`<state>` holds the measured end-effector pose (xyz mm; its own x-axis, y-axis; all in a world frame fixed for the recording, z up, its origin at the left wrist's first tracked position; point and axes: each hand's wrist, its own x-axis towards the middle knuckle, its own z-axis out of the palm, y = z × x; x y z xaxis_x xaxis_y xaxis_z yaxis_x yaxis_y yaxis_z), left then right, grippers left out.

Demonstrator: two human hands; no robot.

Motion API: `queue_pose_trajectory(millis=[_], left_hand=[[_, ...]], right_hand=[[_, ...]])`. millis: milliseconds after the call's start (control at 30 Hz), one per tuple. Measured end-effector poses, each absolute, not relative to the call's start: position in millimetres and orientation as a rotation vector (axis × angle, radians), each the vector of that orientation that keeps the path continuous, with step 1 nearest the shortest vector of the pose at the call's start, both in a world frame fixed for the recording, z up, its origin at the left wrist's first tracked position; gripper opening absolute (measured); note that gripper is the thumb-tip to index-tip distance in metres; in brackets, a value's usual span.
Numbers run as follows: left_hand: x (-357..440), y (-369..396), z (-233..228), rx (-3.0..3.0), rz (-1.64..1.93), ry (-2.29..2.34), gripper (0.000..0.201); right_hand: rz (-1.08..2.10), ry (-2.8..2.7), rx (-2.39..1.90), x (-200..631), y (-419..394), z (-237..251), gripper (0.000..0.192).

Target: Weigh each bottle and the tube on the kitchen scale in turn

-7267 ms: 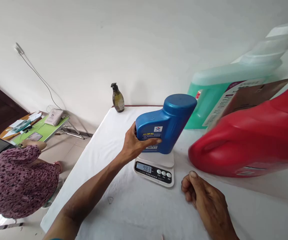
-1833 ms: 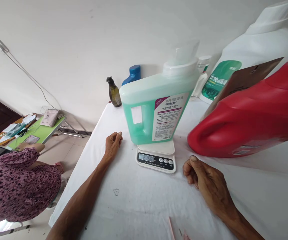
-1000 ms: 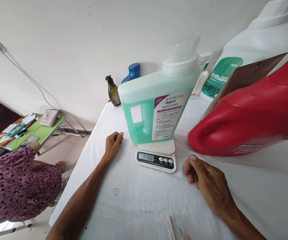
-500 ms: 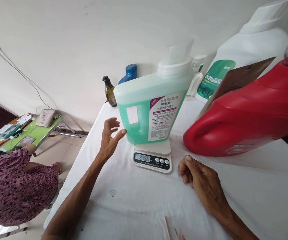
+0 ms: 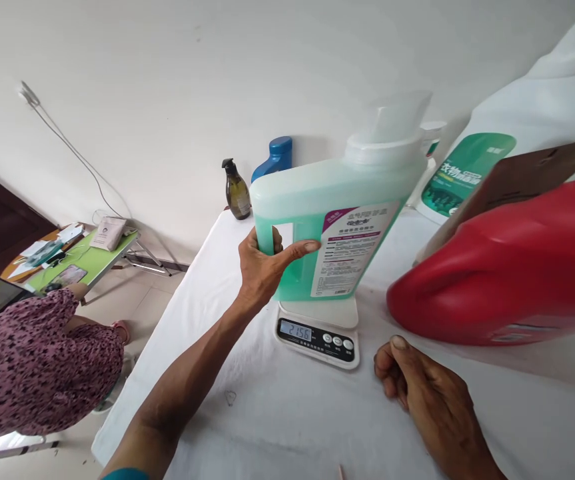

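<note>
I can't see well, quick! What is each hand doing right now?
Left hand: closed around the handle of the green detergent jug on the scale.
Right hand: loosely curled on the white table, holding nothing.

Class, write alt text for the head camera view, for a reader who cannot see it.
A person's left hand grips the handle of a green detergent jug standing on a small kitchen scale that reads 2156. The right hand rests curled on the white table beside a red jug lying on its side.
</note>
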<state>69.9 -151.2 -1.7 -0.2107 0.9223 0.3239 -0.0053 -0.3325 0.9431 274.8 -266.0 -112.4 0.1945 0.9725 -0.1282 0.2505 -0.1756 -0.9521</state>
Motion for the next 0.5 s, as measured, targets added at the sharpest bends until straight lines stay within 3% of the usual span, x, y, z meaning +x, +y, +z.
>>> queue_pose_trajectory(millis=[133, 500], left_hand=[[75, -143, 1, 1.205, 1.676, 1.095, 0.075], [18, -109, 28, 1.136, 1.973, 1.196, 0.048]], right_hand=[[1.069, -1.162, -1.621, 276, -266, -115, 0.071], [1.087, -1.156, -1.624, 277, -267, -116, 0.071]])
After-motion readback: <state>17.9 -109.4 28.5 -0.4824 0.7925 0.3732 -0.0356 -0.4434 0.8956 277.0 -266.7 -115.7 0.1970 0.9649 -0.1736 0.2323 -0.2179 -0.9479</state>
